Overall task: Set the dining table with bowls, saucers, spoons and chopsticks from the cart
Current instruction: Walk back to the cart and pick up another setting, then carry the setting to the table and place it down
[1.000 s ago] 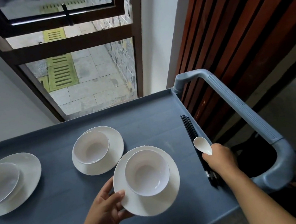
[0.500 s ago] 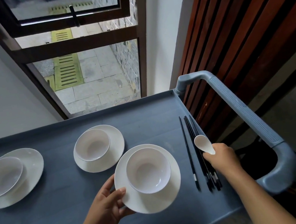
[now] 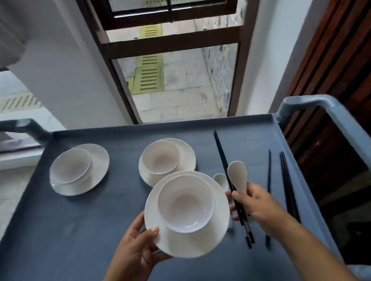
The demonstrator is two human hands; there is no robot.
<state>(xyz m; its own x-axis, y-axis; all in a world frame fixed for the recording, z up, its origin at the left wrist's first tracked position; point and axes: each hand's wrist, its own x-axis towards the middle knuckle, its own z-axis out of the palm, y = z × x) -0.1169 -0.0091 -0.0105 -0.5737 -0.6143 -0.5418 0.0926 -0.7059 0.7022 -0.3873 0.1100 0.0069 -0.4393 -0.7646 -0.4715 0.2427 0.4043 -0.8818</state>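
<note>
My left hand [image 3: 135, 246] grips the near-left rim of a white saucer [image 3: 221, 209] and holds it above the grey cart top [image 3: 49, 233]. A white bowl [image 3: 185, 203] sits in that saucer. My right hand [image 3: 259, 204] holds a white spoon [image 3: 238, 175] and a pair of black chopsticks [image 3: 223, 158] together, just right of the saucer. Two more bowl-and-saucer sets remain on the cart, one at mid-back [image 3: 165, 160] and one at back left [image 3: 78, 168]. A second spoon [image 3: 220, 179] lies partly hidden behind the lifted saucer.
More black chopsticks [image 3: 287, 183] lie along the cart's right side. Grey cart handles rise at the right [image 3: 347, 137] and the far left [image 3: 2, 129]. A tall window is behind the cart, and a wooden slat wall [image 3: 346, 49] stands to the right.
My left hand has lifted the saucer with its bowl off the cart. My right hand now holds a pair of chopsticks with the spoon and has moved left. The view has shifted right.
</note>
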